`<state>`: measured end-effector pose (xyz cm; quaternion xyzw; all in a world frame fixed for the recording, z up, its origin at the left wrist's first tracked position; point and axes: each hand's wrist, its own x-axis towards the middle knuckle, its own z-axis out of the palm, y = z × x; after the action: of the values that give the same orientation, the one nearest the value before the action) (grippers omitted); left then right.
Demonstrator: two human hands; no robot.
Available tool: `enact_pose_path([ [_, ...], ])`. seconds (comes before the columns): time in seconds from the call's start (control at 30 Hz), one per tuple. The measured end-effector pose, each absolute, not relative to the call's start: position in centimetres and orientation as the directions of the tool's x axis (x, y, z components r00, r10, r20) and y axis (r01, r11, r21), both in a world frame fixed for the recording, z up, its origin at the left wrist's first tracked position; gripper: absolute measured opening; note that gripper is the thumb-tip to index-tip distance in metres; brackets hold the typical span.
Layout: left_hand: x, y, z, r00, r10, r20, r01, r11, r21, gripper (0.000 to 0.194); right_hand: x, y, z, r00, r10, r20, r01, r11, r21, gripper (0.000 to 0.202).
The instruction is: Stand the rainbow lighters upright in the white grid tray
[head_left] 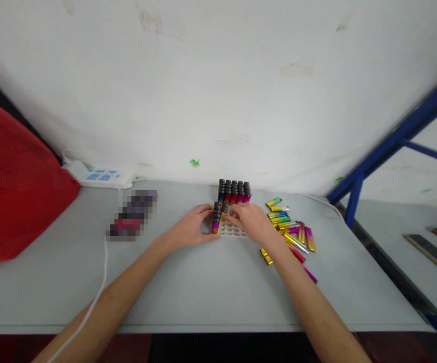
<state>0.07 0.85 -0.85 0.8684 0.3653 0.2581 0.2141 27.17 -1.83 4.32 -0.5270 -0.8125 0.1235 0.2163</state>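
Note:
A white tray [233, 230] with rows of round holes lies on the table, and a column of lighters [215, 220] with black tops and pink-orange bodies stands upright along its left side. My left hand [191, 228] curves round that side, fingers at the back and thumb at the front corner, gripping the tray and its lighters. Over the tray, my right hand [250, 220] has its fingers pinched at a yellowish lighter [224, 214], which they partly hide. Directly behind stands a block of upright lighters [235, 191] in several rows.
Loose shiny lighters [286, 227] in yellow, green and pink lie at right. A blurred-out phone-like object [133, 214] with a white cable [103, 277], a power strip [107, 177] and a red bag [17, 186] are at left. A blue metal frame [388, 143] borders the right.

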Motion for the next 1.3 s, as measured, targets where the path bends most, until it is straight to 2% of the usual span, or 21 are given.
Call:
enact_pose_path([
  [0.1, 0.1, 0.9, -0.8, 0.600, 0.745, 0.292, 0.529, -0.643, 0.554, 0.071, 30.8, -1.1, 5.4, -0.268, 0.936, 0.230, 0.834, 0.344, -0.432, 0.030],
  [0.17, 0.2, 1.0, -0.8, 0.604, 0.740, 0.296, 0.527, -0.649, 0.548, 0.071, 33.9, -0.2, 5.7, -0.020, 0.975, 0.223, 0.929, 0.101, -0.355, 0.032],
  [0.23, 0.3, 1.0, -1.0, 0.603, 0.739, 0.300, 0.527, -0.652, 0.545, 0.071, 36.6, 0.7, 5.8, 0.203, 0.960, 0.191, 0.955, -0.152, -0.253, 0.033],
  [0.3, 0.3, 1.1, -1.1, 0.598, 0.738, 0.311, 0.522, -0.654, 0.548, 0.071, 38.0, 1.6, 5.5, 0.312, 0.941, 0.133, 0.942, -0.288, -0.174, 0.038],
  [0.37, 0.2, 1.1, -1.3, 0.595, 0.734, 0.327, 0.509, -0.660, 0.553, 0.070, 38.3, 2.4, 5.1, 0.362, 0.929, 0.075, 0.921, -0.343, -0.185, 0.041],
  [0.5, 0.1, 1.1, -1.4, 0.597, 0.725, 0.344, 0.498, -0.671, 0.549, 0.069, 37.6, 3.9, 4.7, 0.396, 0.917, 0.038, 0.860, -0.356, -0.366, 0.034],
  [0.63, 0.2, 1.0, -1.2, 0.604, 0.728, 0.324, 0.509, -0.665, 0.546, 0.072, 37.2, 5.1, 5.4, 0.363, 0.929, 0.072, 0.793, -0.268, -0.547, 0.026],
  [0.73, 0.3, 0.8, -1.0, 0.602, 0.736, 0.308, 0.520, -0.655, 0.549, 0.073, 36.4, 4.4, 5.7, 0.311, 0.943, 0.119, 0.699, -0.141, -0.701, 0.042],
  [0.8, 0.4, 0.8, -0.9, 0.604, 0.732, 0.315, 0.511, -0.659, 0.551, 0.071, 35.4, 3.1, 5.7, 0.262, 0.954, 0.147, 0.521, -0.011, -0.853, 0.056],
  [0.87, 0.4, 0.7, -0.8, 0.606, 0.727, 0.324, 0.503, -0.665, 0.551, 0.068, 33.9, 1.4, 5.7, 0.192, 0.970, 0.152, 0.202, 0.113, -0.973, 0.065],
  [0.93, 0.4, 0.7, -0.7, 0.605, 0.727, 0.324, 0.505, -0.665, 0.550, 0.068, 32.1, -0.3, 5.8, 0.097, 0.987, 0.131, -0.035, 0.135, -0.990, 0.068],
  [1.0, 0.3, 0.6, -0.7, 0.608, 0.728, 0.318, 0.508, -0.664, 0.549, 0.068, 30.4, -1.8, 5.8, 0.007, 0.994, 0.108, -0.108, 0.109, -0.988, 0.068],
  [1.13, 0.3, 0.5, -0.7, 0.606, 0.730, 0.315, 0.511, -0.661, 0.550, 0.069, 27.7, -3.3, 5.6, -0.093, 0.995, 0.047, -0.137, 0.034, -0.990, 0.067],
  [1.3, 0.1, 0.5, -0.7, 0.606, 0.733, 0.308, 0.515, -0.657, 0.551, 0.072, 25.8, -3.7, 4.4, -0.071, 0.989, -0.127, -0.109, -0.134, -0.985, 0.082],
])
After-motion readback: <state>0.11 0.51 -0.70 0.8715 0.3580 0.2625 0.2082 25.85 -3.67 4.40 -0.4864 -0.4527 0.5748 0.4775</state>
